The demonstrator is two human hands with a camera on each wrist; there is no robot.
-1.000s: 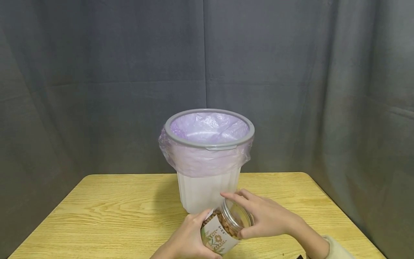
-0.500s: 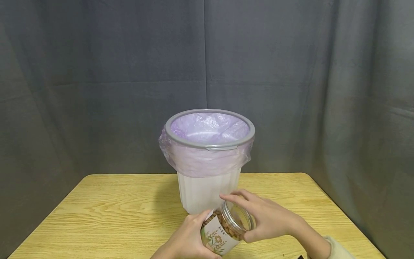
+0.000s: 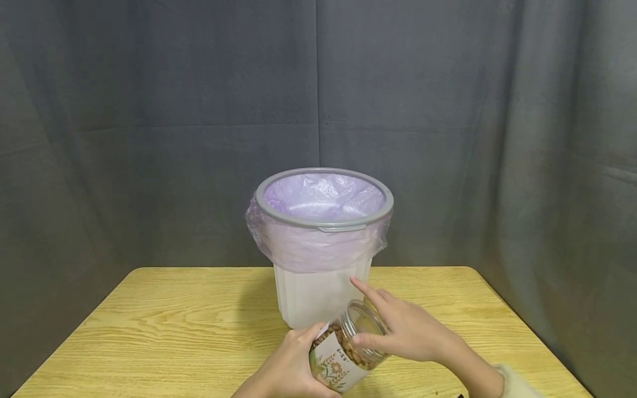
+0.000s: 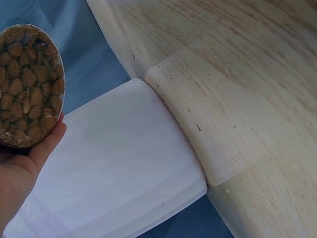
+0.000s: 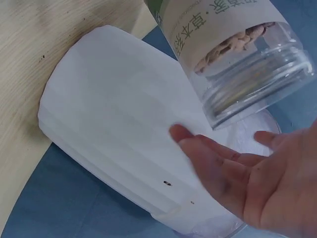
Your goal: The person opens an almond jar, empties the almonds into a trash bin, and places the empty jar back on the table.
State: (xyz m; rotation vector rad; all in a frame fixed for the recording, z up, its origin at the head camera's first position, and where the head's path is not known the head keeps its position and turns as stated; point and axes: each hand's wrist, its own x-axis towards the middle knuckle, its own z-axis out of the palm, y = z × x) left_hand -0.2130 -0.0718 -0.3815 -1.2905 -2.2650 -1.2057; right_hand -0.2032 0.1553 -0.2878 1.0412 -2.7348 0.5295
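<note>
A clear, cylindrical jar with a white, flower-printed label (image 3: 334, 362) is tilting near 6 o'clock in the head view, its ridged clear end pointing between 1 and 2 o'clock; brown almonds (image 4: 30, 89) are filling its base. The left hand (image 3: 294, 362) is gripping the body from 9 o'clock, fingers curling round the label. The right hand (image 3: 409, 331) is hovering between 2 and 3 o'clock, fingers spreading wide and holding nothing; whether its thumb is touching the jar, I cannot tell. Past the jar, towards 12 o'clock, a white, grey-rimmed bin with a purple plastic liner (image 3: 320, 296) is standing on the yellow wood-grain surface (image 3: 174, 320). The jar is probably feeling stiff and fairly weighty; its smooth clear end is likely slippery, so the papered middle is offering the surer hold.
</note>
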